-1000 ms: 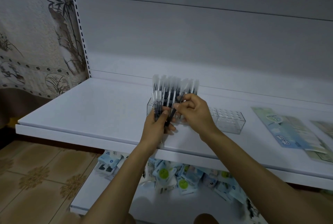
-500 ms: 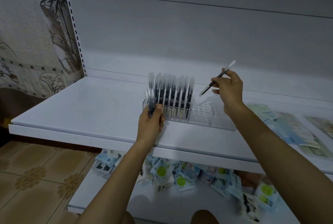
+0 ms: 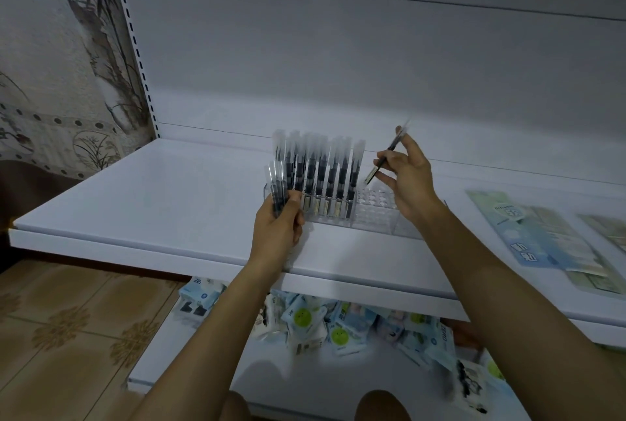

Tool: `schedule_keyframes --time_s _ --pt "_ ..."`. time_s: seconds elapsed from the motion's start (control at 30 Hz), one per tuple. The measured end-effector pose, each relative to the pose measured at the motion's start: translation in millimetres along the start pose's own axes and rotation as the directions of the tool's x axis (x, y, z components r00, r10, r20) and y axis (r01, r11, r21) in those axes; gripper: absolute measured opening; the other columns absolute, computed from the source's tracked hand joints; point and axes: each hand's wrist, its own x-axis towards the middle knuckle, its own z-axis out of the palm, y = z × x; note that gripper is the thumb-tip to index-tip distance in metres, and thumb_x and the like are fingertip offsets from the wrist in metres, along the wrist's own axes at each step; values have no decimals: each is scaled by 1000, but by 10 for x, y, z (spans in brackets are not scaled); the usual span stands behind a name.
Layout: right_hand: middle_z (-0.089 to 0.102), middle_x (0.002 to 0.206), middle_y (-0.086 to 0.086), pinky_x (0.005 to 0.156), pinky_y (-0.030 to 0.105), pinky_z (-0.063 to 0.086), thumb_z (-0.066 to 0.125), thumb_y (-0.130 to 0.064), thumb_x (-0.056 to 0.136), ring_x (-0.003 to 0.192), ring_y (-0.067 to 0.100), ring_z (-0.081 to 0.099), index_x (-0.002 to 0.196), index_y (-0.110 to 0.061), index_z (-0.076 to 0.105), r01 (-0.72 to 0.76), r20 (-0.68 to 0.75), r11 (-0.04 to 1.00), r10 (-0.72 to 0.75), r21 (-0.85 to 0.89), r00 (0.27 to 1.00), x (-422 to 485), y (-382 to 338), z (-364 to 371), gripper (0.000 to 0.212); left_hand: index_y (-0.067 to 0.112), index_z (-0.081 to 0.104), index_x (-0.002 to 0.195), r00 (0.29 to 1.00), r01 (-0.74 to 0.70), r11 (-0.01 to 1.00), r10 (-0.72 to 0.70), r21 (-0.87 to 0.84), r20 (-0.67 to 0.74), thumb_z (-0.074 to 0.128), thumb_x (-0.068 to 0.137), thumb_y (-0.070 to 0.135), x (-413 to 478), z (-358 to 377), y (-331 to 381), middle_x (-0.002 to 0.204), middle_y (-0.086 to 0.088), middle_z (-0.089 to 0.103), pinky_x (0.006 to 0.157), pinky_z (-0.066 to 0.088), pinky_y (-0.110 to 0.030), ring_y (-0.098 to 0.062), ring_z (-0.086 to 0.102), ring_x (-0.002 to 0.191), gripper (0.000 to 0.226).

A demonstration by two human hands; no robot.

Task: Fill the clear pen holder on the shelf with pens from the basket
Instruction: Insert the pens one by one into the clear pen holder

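On the white flat shelf (image 3: 169, 204), the left hand (image 3: 281, 221) grips a small bundle of black clear-capped pens (image 3: 278, 183) upright, caps up, beside the clear plastic pen holder (image 3: 376, 209), whose left part holds rows of standing pens (image 3: 321, 177). The right hand (image 3: 411, 180) pinches a single black pen (image 3: 393, 147) above the holder's bare holes. Its long axis slants, cap up-right and lower end down-left.

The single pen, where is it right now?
In the head view, the single pen is pinched in the right hand. It is tilted in the air just right of the standing pens, above the empty holes of the clear pen holder.
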Motion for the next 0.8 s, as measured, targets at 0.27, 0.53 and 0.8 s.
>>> schedule_keyframes --time_s 0.27,0.53,0.8 --pt "63 92 5 84 26 54 45 1 97 86 14 63 141 -23 43 55 113 982 -35 -180 993 -51 19 21 50 9 56 103 1000 -9 1000 10 14 -15 48 99 20 -14 -2 -22 60 -1 48 39 31 -19 -8 36 43 13" --pt "63 86 -1 95 36 50 50 0 94 94 17 61 124 -16 57 117 218 914 -32 -389 975 -10 89 33 34 10 56 101 999 -32 999 32 12 -16 48 100 19 -3 -2 -25 60 -1 48 39 30 -20 -8 36 42 12" --pt "66 84 3 77 20 50 61 -1 86 79 9 62 111 -12 60 132 245 898 -28 -420 969 -54 107 38 27 13 56 97 999 -45 999 45 11 -21 47 100 19 -11 -2 -45 59 1 49 39 30 -19 -8 36 41 11"
